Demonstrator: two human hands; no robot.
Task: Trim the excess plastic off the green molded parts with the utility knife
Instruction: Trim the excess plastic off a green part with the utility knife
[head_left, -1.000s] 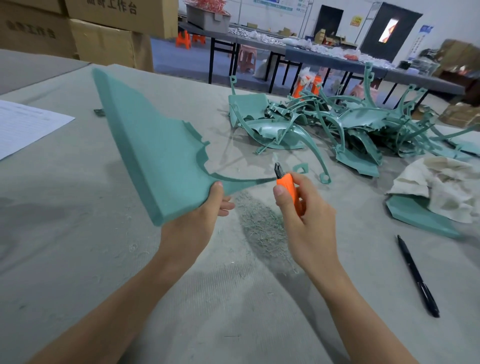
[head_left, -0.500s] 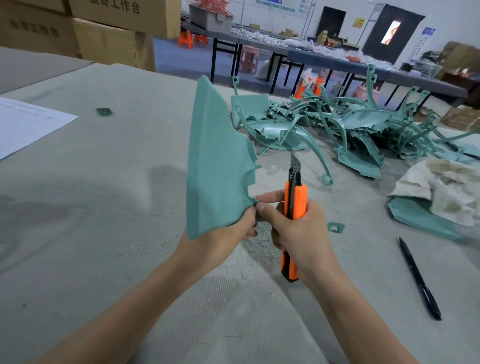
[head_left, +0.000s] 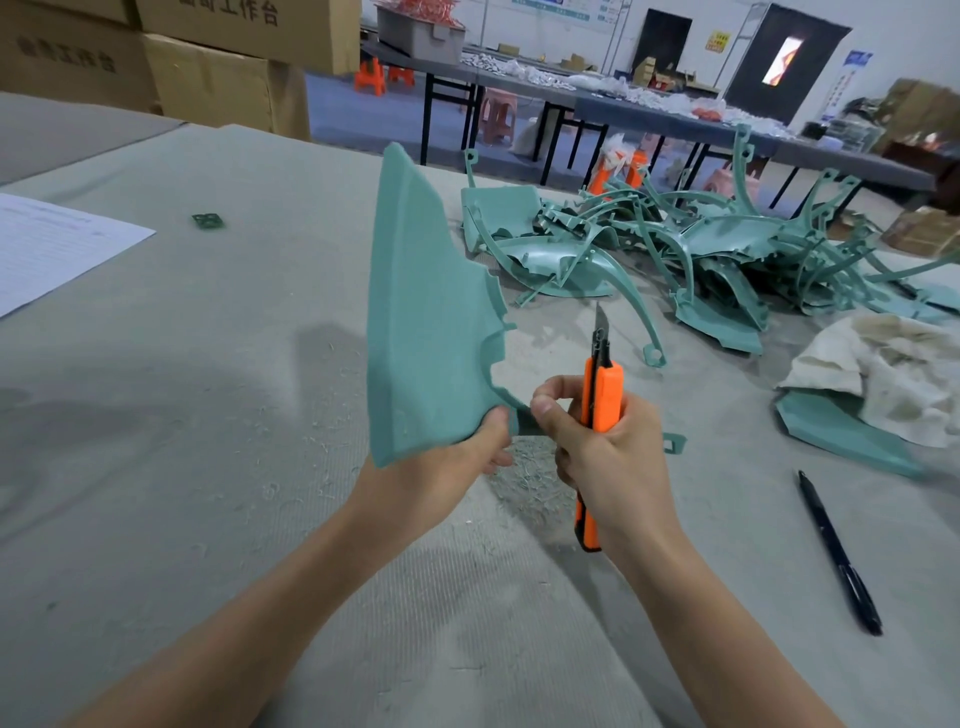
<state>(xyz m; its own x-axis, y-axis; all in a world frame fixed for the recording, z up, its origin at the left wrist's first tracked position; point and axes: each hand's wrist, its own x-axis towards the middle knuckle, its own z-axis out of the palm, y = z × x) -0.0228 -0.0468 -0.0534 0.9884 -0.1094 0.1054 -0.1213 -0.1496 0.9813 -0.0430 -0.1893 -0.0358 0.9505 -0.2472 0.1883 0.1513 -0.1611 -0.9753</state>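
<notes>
Green part (head_left: 426, 332), upright mid-frame, is gripped at its lower corner by the left hand (head_left: 452, 462); the right hand (head_left: 608, 457) pinches its tail while curled round the knife (head_left: 602, 395) (blade up, off the plastic). An offcut (head_left: 674, 443) lies beside; the pile (head_left: 701, 260) upper right looks untrimmed. A second ago the part lay flatter.

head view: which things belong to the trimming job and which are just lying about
Job: green panel in left hand; utility knife in right hand; pile of green parts.
Lying about: pen, paper sheet, cloth, cardboard boxes.
</notes>
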